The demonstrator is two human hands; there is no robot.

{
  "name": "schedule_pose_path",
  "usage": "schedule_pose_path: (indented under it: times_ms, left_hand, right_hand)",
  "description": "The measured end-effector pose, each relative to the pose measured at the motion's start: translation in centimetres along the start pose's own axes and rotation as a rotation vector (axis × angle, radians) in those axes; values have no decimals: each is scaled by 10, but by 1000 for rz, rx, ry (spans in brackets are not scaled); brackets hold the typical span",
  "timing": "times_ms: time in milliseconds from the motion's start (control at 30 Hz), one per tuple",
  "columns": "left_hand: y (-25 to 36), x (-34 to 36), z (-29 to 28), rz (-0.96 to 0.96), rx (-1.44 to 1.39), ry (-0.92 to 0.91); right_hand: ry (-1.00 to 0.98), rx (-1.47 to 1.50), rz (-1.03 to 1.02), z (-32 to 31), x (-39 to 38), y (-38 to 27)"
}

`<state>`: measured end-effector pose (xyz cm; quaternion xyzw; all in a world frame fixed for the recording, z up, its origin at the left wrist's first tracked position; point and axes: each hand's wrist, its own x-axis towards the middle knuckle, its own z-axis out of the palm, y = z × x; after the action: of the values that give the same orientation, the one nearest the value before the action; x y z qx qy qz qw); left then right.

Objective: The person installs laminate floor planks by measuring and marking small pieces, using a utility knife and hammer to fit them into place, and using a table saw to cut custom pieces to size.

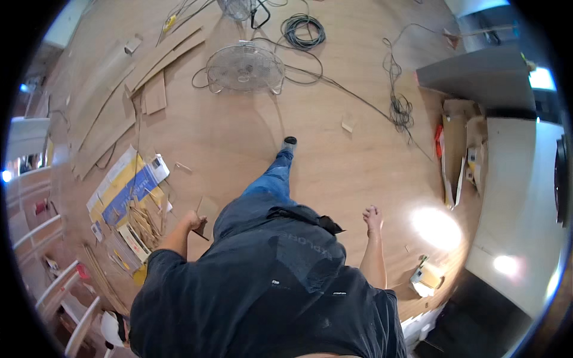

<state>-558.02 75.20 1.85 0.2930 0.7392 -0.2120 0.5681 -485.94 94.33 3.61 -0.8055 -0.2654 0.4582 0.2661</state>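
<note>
My left hand (194, 220) hangs by my left side, its fingers closed round a thin, flat, dark piece (202, 228). Most of that piece is covered by the hand, and its exact kind cannot be made out. Out to the right, my right hand (373, 218) is raised off my body with its fingers curled in; nothing shows in it. Below my left hand lies a heap of cardboard strips (143, 219) on the floor, beside a blue and yellow printed sheet (132, 188). One leg in blue jeans (271, 179) is stretched forward over the wooden floor (334, 173).
A round floor fan (245, 69) stands ahead, near a coiled hose or cable (303, 31). Cables run right to a tangle (401, 112). Long boards (107, 128) lie at left. An opened carton (455, 156) stands at right, and a small box (428, 277) lies nearer me.
</note>
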Motion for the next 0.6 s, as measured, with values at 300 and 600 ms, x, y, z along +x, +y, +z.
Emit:
schedule_pose_path:
  times_ms: [300,600]
  left_hand:
    - [283,49,-133,214,253,58]
    - [524,50,-263,116,-339,204]
  right_hand:
    - [-506,-680,29,22,114,-184]
    - [-619,-1034,-28,77,373,-402]
